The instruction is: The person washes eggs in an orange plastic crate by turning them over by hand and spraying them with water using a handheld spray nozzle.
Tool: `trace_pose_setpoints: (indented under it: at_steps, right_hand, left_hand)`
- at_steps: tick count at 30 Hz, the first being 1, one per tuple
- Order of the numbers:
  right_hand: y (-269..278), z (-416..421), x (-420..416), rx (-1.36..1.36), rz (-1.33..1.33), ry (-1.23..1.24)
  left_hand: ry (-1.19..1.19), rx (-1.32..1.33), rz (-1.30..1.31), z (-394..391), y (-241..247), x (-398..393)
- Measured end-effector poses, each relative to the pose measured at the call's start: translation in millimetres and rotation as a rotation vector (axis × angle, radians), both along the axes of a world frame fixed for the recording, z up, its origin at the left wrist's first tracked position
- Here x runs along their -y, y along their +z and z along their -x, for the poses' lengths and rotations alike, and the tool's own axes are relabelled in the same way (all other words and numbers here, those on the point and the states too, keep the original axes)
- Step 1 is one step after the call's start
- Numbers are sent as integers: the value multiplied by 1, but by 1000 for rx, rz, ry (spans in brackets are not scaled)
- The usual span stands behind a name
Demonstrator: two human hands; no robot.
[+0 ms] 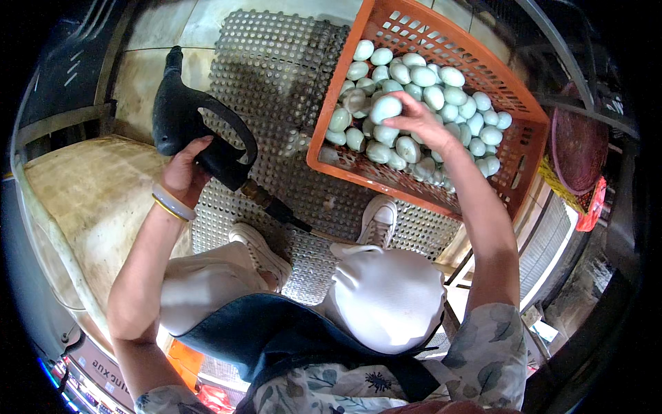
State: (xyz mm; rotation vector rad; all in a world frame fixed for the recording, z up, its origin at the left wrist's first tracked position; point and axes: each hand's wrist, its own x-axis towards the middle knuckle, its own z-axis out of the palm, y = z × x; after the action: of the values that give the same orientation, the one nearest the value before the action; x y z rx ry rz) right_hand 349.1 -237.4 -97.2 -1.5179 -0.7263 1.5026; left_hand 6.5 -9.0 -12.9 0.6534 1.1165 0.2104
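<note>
My left hand [187, 173] is closed round the body of a black spray gun [178, 111], probably a pressure washer's, whose nozzle end points to the top of the view. A hose leaves its brass fitting [256, 192] towards my feet. My right hand [419, 121] holds a pale blue-green egg [386, 109] between thumb and fingers, over an orange plastic crate [364, 182]. Many more pale eggs [423, 76] lie piled in the crate, some wet and shiny, some with darker smears. My palm and several left fingers are partly hidden by the gun.
Grey studded rubber mats [258, 52] cover the floor under the crate and my shoes [379, 220]. A stained, pale surface [93, 181] stands at the left. Beyond the crate, at the right, are a pink basket [578, 150] and a red plastic bag [592, 207].
</note>
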Motion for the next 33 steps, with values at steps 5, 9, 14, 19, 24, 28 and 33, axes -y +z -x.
trace_pose_setpoints:
  at_steps: [5,9,14,19,24,28,33]
  right_hand:
    - [13,-22,28,-556,-51,-357]
    - [31,-39,56,-878,-146,-449]
    - [52,-65,96,-640,-129,-521]
    - [61,-106,124,-331,109,-548]
    - [45,-110,117,-176,365,-527]
    - [39,-98,94,-29,547,-540]
    - [40,-112,89,-1,632,-577]
  left_hand:
    - [-27,21,35,0,5,0]
    - [-20,23,52,-1,3,0]
    - [-15,-7,10,2,-4,-2]
    - [-23,22,37,-1,1,-2]
    - [5,0,-18,-6,3,1]
    - [0,-29,12,-4,8,0]
    - [-1,11,45,-2,7,1]
